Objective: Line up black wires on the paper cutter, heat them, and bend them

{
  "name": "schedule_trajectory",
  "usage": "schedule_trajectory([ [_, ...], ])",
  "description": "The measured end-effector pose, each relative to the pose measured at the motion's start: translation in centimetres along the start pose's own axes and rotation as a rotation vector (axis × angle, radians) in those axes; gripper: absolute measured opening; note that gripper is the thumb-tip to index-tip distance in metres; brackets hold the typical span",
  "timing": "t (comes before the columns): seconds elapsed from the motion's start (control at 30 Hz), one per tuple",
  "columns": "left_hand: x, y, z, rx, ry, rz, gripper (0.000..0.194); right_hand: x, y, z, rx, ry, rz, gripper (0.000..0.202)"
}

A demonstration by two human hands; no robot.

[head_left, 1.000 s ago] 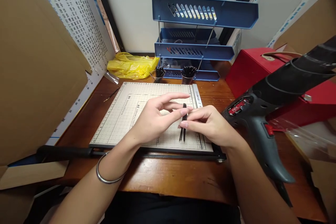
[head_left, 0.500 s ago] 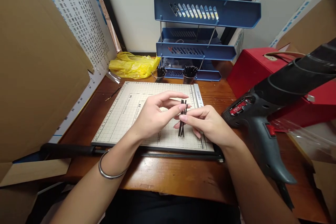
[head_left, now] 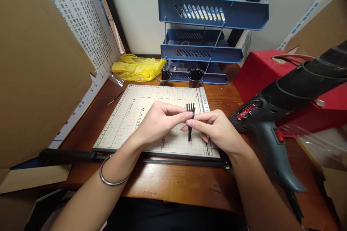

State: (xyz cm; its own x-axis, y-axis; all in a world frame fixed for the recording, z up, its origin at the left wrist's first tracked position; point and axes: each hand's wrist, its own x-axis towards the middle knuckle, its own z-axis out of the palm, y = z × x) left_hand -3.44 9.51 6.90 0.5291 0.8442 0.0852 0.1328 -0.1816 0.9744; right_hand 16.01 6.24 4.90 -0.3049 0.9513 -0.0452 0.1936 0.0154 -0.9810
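Near mid-frame I see the left hand [head_left: 159,122] and right hand [head_left: 217,129] both pinching black sticks [head_left: 189,135] mid-length, long axis running up-down, tops fanned, neither hand nearer.

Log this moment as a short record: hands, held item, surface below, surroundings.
Left hand: pinching thin black strips
Right hand: pinching the same strips
Strips: upper ends fanned, lower ends together
Below: gridded board
Beyond board: two cups, yellow bag, blue tray rack
Right side: grey-black power tool, red box
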Motion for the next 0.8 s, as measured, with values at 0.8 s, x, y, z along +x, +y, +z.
schedule_trajectory([
  [0.8, 0.09, -0.49, 0.35, -0.006, 0.052, -0.011, 0.022, -0.1, -0.16, -0.19, 0.129, 0.013, -0.012, 0.036],
])
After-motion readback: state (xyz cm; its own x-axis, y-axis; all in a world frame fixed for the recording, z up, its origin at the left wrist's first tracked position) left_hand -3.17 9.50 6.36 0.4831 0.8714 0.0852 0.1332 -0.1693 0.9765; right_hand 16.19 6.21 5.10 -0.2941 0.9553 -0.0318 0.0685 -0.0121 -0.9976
